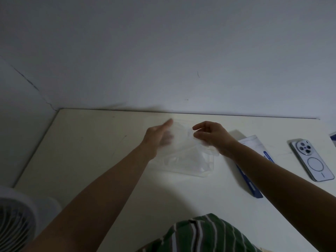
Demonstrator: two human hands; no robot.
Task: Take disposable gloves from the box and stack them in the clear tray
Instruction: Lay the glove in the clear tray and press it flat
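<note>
Striped garment point(209, 233): green and white, at the bottom edge.
Left hand point(160, 136): blurred, fingers straight, against the left side of a clear glove point(181, 137).
Right hand point(213, 137): fingers curled, pinching the glove's right edge.
Glove: spread between both hands above the clear tray point(205, 174) on the table point(91, 151).
Box point(253, 142): blue and white, right of the tray, partly behind the right forearm.
Phone point(311, 160): face down, farther right.
</note>
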